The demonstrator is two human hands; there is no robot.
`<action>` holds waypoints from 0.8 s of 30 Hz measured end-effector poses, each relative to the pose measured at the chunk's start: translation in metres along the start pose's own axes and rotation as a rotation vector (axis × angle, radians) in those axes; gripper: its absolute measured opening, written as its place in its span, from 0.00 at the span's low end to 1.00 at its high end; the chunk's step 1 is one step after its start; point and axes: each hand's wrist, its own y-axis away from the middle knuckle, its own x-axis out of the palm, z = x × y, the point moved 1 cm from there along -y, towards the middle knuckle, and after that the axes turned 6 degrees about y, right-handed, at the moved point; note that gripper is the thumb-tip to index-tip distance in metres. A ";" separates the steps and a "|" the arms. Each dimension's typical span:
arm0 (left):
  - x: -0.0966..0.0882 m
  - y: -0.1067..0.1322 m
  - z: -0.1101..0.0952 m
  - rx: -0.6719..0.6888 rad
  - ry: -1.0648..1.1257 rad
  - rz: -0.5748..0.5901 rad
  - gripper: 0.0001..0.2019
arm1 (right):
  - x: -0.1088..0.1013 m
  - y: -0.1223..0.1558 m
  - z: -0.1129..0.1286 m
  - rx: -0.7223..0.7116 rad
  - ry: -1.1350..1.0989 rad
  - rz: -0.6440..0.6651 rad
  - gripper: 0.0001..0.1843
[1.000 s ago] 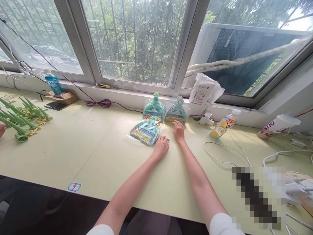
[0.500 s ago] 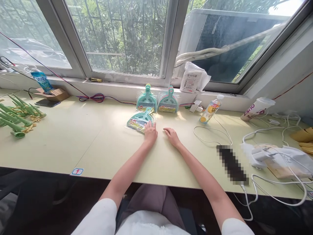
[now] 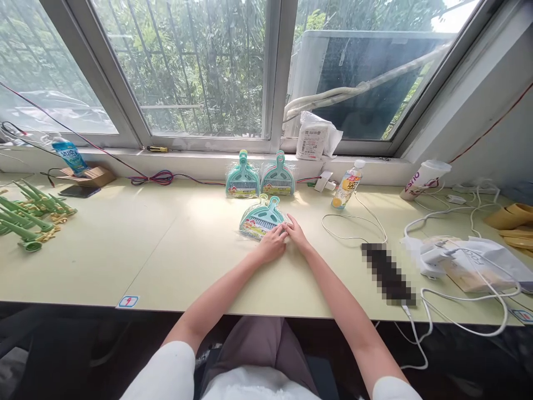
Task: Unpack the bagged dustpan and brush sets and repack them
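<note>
A pack of toy-size dustpan and brush sets (image 3: 259, 218) in clear wrap stands or leans on the table in front of me. A teal handle and a yellowish one stick up from it, so more than one set seems stacked there. My left hand (image 3: 272, 244) pinches its lower right corner from the front. At the same corner my right hand (image 3: 297, 232) closes on the right edge, its fingertips touching those of my left hand. Behind stand two similar teal packs, a left dustpan pack (image 3: 242, 180) and a right dustpan pack (image 3: 278, 178), side by side against the sill.
Green plastic pieces (image 3: 31, 214) lie at the far left. Along the back are a blue-labelled bottle (image 3: 70, 156), a cable bundle (image 3: 156, 178), a tissue pack (image 3: 312, 141) and a drink bottle (image 3: 348, 186). A cup (image 3: 425, 180), white cables and a blurred dark object (image 3: 389, 275) occupy the right.
The near pack has moved right and turned more upright. My right hand has come left to meet my left hand at its corner. The view has shifted slightly.
</note>
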 end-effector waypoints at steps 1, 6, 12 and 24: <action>-0.003 0.000 0.001 0.016 0.013 -0.005 0.21 | -0.001 0.000 0.001 -0.005 -0.017 0.006 0.40; -0.021 -0.002 0.010 -0.060 0.173 -0.220 0.15 | -0.010 0.000 0.006 -0.016 0.051 -0.067 0.30; -0.048 0.001 0.056 -0.532 0.242 -0.712 0.14 | -0.012 0.008 0.015 -0.043 0.228 -0.215 0.25; -0.047 0.012 0.117 -0.715 0.981 -0.566 0.28 | -0.018 0.008 0.008 -0.098 0.165 -0.127 0.34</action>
